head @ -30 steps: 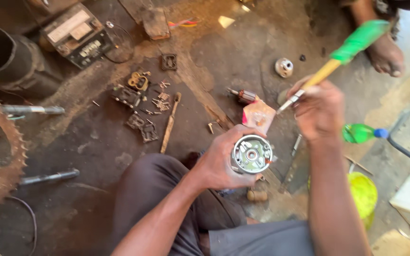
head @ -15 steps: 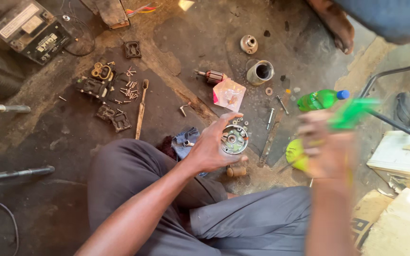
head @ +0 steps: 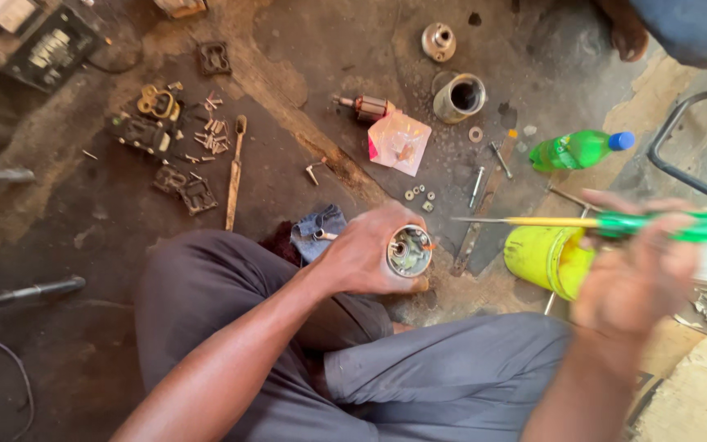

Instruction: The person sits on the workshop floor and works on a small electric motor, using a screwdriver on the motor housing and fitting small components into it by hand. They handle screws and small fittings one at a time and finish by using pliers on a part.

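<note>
**Screwdriver swung level toward the motor housing**

The left hand [head: 366, 250] was clenched round a round metal motor housing [head: 408, 250], open end up, above the lap. The right hand [head: 636, 270], blurred, gripped a green-handled screwdriver [head: 583, 223]. Half a second before, the tool had been a raised blur; now its blade lay level, tip pointing at the housing but apart from it. A green bottle [head: 574, 151] and a yellow tub [head: 543, 258] sat nearby on the floor.

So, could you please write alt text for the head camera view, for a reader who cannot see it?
A seated person's left hand holds a round metal motor part over their lap, while the right hand holds a green-handled screwdriver level, tip toward the part. Screws, a green bottle and a yellow tub lie on the dirty floor.
</note>
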The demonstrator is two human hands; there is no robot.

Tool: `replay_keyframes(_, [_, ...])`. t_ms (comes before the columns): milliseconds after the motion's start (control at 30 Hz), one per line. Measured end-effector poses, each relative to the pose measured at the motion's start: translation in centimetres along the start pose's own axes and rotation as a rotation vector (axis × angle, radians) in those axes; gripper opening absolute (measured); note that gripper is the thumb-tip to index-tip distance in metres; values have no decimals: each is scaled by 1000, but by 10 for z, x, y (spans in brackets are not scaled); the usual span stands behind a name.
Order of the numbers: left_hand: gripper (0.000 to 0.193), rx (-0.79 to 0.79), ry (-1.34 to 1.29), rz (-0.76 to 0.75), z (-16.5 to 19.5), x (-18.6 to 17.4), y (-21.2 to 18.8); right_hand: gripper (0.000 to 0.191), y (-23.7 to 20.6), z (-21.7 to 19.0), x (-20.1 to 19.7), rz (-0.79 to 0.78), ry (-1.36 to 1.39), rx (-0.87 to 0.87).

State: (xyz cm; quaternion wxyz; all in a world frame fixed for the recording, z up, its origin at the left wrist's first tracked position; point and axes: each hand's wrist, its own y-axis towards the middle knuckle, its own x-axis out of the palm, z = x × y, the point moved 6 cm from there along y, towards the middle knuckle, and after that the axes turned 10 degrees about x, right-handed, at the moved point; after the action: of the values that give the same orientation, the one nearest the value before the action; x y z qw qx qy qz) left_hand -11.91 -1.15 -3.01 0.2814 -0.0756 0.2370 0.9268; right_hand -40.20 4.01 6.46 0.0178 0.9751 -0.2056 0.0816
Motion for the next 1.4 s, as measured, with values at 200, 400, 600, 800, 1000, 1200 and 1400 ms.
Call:
replay_keyframes(200, [57,-49,-276,-291,4,47,-28,16,-69,-18,-64,150,-20,111])
replay_keyframes(400, [63,12,-387,-406,11,102,-58,14,-154,-23,-113,317,-329,99])
replay_keyframes(600, [70,67,-354,-412,3,112,-66,21,-203,-31,-129,177,-693,476])
replay_keyframes(800, [76,-19,-347,-470,0,111,-65,38,-215,-31,-73,34,-1209,356])
replay_keyframes(1000, [76,-10,-276,-484,1,112,-65,35,-206,-32,-49,-90,-1441,258])
replay_keyframes(1200, [80,66,-195,-488,0,113,-62,35,-197,-31,-49,-226,-1405,226])
replay_keyframes(1400, [80,75,-191,-508,-1,114,-62,36,-194,-29,-58,-213,-1466,367])
